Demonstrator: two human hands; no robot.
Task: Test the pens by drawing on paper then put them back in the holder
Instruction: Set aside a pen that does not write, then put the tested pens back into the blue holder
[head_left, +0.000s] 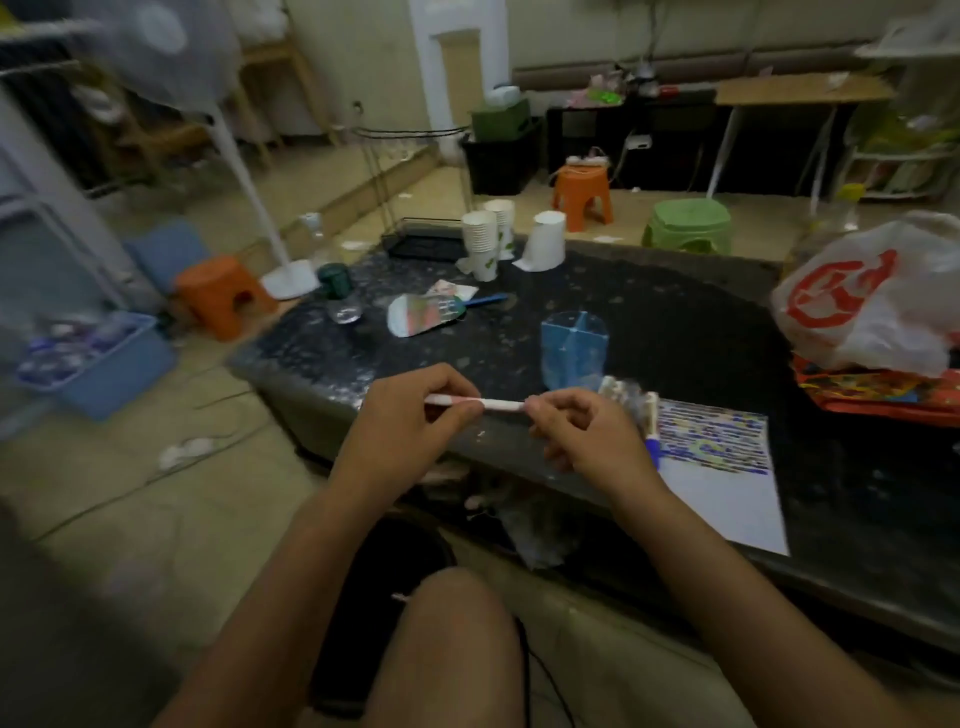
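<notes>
A white pen (501, 404) with a pinkish part lies level between my two hands, just in front of the dark table's near edge. My left hand (410, 421) pinches its left half; my right hand (582, 428) pinches its right end. The clear blue holder (571, 351) stands upright on the table right behind my hands and looks empty. A sheet of paper (727, 499) covered with rows of coloured strokes lies to the right. Several pens (641, 410) lie in a bunch at the paper's top left corner, partly behind my right hand.
On the dark table (675, 322) stand stacks of white paper cups (483, 239), a glass jar with a green lid (337, 291), a hand fan (426, 312) and a white plastic bag (872, 301). Orange stools (223, 296) and a blue tub (104, 358) sit on the floor.
</notes>
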